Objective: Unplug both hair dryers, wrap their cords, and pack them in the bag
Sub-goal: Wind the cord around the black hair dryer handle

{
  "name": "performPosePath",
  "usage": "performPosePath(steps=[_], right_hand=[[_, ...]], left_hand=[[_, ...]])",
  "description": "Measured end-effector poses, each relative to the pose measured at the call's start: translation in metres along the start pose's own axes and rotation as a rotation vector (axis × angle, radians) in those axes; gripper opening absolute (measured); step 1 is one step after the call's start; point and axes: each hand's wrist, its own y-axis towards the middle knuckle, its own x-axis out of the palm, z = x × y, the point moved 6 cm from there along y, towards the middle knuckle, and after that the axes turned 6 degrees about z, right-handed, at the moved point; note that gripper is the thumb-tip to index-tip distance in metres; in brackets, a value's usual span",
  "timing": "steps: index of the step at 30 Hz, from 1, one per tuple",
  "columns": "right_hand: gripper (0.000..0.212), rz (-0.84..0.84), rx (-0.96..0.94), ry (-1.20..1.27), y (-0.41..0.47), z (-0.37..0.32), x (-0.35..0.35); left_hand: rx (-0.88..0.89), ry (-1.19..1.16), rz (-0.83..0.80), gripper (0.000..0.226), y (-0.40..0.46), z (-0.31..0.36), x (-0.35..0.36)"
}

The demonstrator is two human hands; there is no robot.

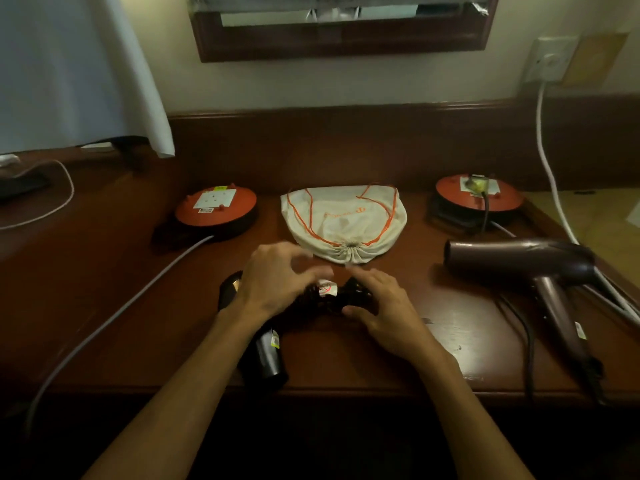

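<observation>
Both hands are hovering over the black dryer (265, 355), which is lying on the desk (346, 355) near its front edge, handle toward the person. Its bundled cord (332, 299), carrying a white tag, is sitting between the hands. Left hand (273, 282): fingers spread and lightly bent above the cord, blurred; whether they are touching it, cannot tell. Right hand (384, 306): fingers relaxed, thumb lying beside the bundle, gripping nothing visible.

The bag (346, 220), cream with orange drawstrings, is lying flat just beyond the hands, mouth cinched. The purple dryer (533, 268) is resting at right, its cord running to the right reel (479, 199), plug seated. The left reel (214, 209) is showing a bare socket.
</observation>
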Motion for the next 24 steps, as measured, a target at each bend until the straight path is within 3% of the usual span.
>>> performPosePath(steps=[3, 5, 9, 12, 15, 18, 21, 24], right_hand=[[0.053, 0.025, 0.005, -0.099, 0.000, -0.001, -0.002], [0.046, 0.016, -0.017, -0.178, -0.002, -0.007, -0.002], [0.047, -0.087, -0.056, -0.200, 0.007, -0.029, -0.005], [0.066, -0.208, -0.097, -0.144, 0.024, -0.050, 0.002], [0.069, -0.339, -0.082, -0.166, 0.030, -0.062, 0.020], [0.069, -0.318, -0.040, -0.205, 0.023, -0.070, 0.037], [0.082, -0.384, 0.013, -0.239, 0.014, -0.079, 0.052], [0.088, -0.368, -0.018, -0.257, 0.030, -0.089, 0.046]], left_hand=[[0.013, -0.140, 0.386, 0.025, -0.001, 0.000, -0.042], [-0.103, -0.104, 0.453, 0.021, -0.014, -0.012, -0.055], [-0.369, 0.212, 0.137, 0.062, -0.058, -0.045, -0.029], [-0.357, 0.116, 0.113, 0.076, -0.068, -0.060, -0.009], [-0.329, 0.030, 0.140, 0.078, -0.056, -0.071, -0.003], [-0.238, 0.105, 0.058, 0.069, -0.031, -0.082, -0.004], [-0.135, 0.188, 0.044, 0.067, -0.011, -0.087, -0.002], [-0.057, 0.085, 0.095, 0.064, -0.007, -0.089, 0.004]])
